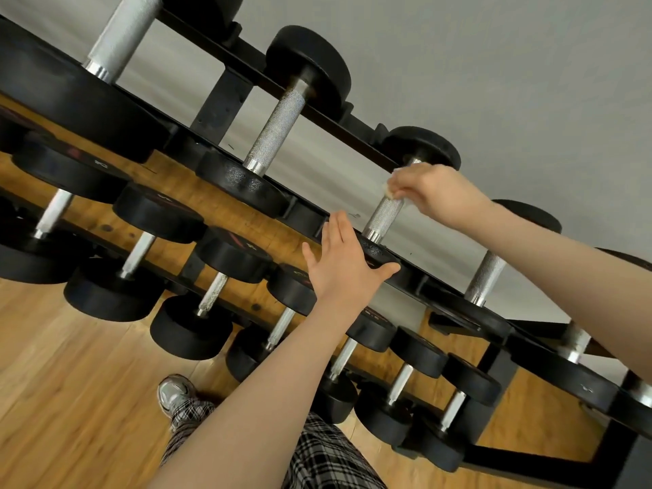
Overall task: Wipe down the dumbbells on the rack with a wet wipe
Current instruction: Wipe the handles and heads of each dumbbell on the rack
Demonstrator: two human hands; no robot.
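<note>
The black steel dumbbell rack (225, 97) runs slantwise across the tilted head view, standing against a plain pale grey wall (494, 65) on a floor of warm honey-coloured wood planks (70, 400). Its top tier carries black round-headed dumbbells with knurled silver handles; the lower tiers hold smaller ones, packed side by side.

The right hand (437, 195) is curled round the upper part of the handle of one top-tier dumbbell (382, 217), pressing a whitish wet wipe (390, 190) against the knurled metal; only a small crumpled edge of the wipe shows beneath the fingers. The left hand (344, 262) lies flat, fingers straight and together, thumb spread, resting on the near head of that same dumbbell at the front rail of the top tier.

At the bottom edge of the view are checked black-and-white trousers (324, 457) and a grey sneaker (173, 393) on the wood floor.
</note>
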